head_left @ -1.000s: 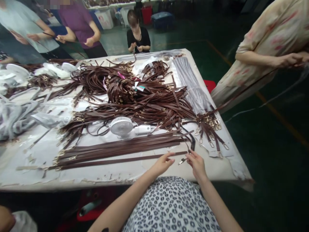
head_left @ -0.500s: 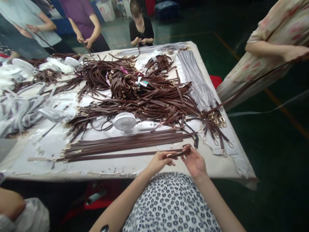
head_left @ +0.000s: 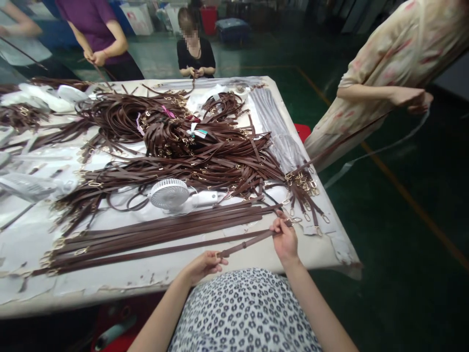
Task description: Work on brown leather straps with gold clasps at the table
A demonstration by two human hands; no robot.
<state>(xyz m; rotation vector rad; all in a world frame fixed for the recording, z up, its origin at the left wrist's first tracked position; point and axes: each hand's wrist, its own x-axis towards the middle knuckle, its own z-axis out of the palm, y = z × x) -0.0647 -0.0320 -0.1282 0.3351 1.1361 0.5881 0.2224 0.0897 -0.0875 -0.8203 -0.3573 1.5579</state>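
Observation:
My left hand (head_left: 205,265) pinches the buckle end of a brown leather strap (head_left: 250,242) above the near edge of the table. The strap runs slantwise up to my right hand (head_left: 285,238), whose fingers are closed round it close to a gold clasp (head_left: 294,221). Just beyond my hands, several long brown straps (head_left: 164,227) with gold fittings lie side by side. A large tangled pile of brown straps (head_left: 205,164) covers the middle of the table.
A white handheld fan (head_left: 169,194) lies before the pile. Grey wrapped strips (head_left: 273,117) stretch along the table's right side. A co-worker in a floral top (head_left: 381,63) pulls a strap at the right; other people stand or sit across the table (head_left: 311,254).
My hands have moved apart, left hand toward the left, drawing the strap straight between them. The view has swung to the right. The co-worker at right has shifted their hands.

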